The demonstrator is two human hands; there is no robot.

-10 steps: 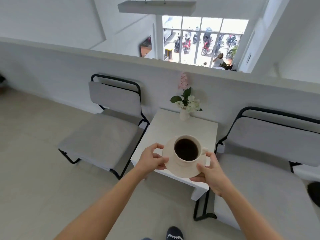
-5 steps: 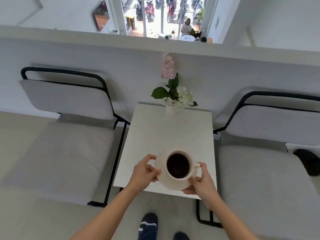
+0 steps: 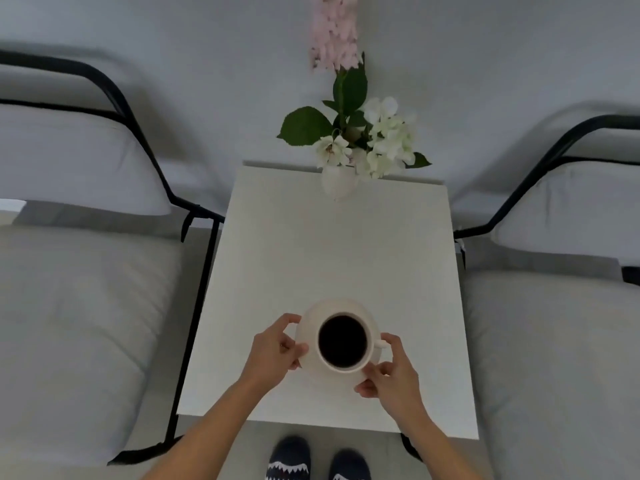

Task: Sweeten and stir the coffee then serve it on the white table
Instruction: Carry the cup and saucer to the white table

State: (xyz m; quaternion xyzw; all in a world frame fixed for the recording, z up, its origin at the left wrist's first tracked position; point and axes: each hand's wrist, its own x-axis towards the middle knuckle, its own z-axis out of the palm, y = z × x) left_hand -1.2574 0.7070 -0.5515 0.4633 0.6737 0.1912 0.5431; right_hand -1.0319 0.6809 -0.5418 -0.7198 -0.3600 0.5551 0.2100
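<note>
A cream cup (image 3: 370,336) full of black coffee (image 3: 342,341) stands on a matching saucer (image 3: 313,320), over the near half of the small white table (image 3: 329,254). My left hand (image 3: 273,351) grips the saucer's left rim and my right hand (image 3: 391,372) grips its right rim, just below the cup's handle. Whether the saucer touches the tabletop or hovers just above it I cannot tell.
A white vase (image 3: 337,181) with white and pink flowers (image 3: 377,140) stands at the table's far edge by the wall. Grey cushioned chairs with black frames flank the table, the left chair (image 3: 79,289) and the right chair (image 3: 561,306). My feet (image 3: 318,459) are at the table's near edge.
I have stepped up to the table and looked down. The cup and saucer have come lower, over the table's near half, with both hands still on the saucer.
</note>
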